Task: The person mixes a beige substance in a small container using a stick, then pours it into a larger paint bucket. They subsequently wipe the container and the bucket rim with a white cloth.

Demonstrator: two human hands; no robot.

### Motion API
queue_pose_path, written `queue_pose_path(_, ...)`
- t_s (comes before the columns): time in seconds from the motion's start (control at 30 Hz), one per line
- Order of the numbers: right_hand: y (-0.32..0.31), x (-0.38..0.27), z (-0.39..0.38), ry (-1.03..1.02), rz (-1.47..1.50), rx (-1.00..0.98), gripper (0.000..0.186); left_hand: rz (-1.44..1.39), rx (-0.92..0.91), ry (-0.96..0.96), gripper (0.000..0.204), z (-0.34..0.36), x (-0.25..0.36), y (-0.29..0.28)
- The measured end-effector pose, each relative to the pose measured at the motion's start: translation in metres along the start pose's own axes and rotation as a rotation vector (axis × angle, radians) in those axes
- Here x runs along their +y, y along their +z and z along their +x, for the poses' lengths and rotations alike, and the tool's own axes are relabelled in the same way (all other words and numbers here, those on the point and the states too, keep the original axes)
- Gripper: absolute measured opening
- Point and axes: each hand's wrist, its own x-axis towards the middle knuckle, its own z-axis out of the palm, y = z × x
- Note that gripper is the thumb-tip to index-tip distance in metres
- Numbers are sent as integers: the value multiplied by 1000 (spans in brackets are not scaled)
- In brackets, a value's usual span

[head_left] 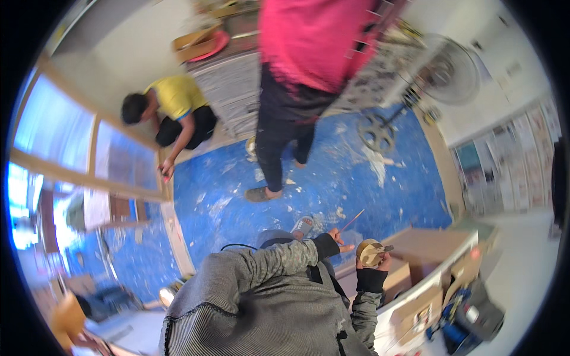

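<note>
A small round tan-and-brown container (pixel 369 253) is sitting clamped in the right hand (pixel 385 261)'s grip; left of it, the left hand (pixel 339 239)'s grip is pinching a thin reddish stick (pixel 353 221). Beyond the container, a white-spattered blue floor (pixel 332 178) is spreading.

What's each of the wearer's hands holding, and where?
Left hand: thin stick, near its lower end. Right hand: round container, by its side.

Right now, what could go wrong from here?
The round container in the right hand could tip if the person in the pink top, standing just ahead, comes closer. The thin stick in the left hand juts out and might poke someone. Pale patches on the blue floor could be slippery.
</note>
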Motion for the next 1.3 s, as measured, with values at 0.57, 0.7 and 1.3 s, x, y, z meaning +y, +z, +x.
queue_pose_path(0.57, 122, -182, -5, -895, 368, -1105, 63, -1270, 833, 138, 49, -209, -84, -36)
queue_pose_path(0.7, 142, -219, -31, -995, 334, -1186, 63, -1261, 938, 256, 58, -230, -118, -41)
queue_pose_path(1.3, 279, -488, -303, -1754, 688, -1759, 58, -1855, 1957, 202, 56, -450, -294, -21)
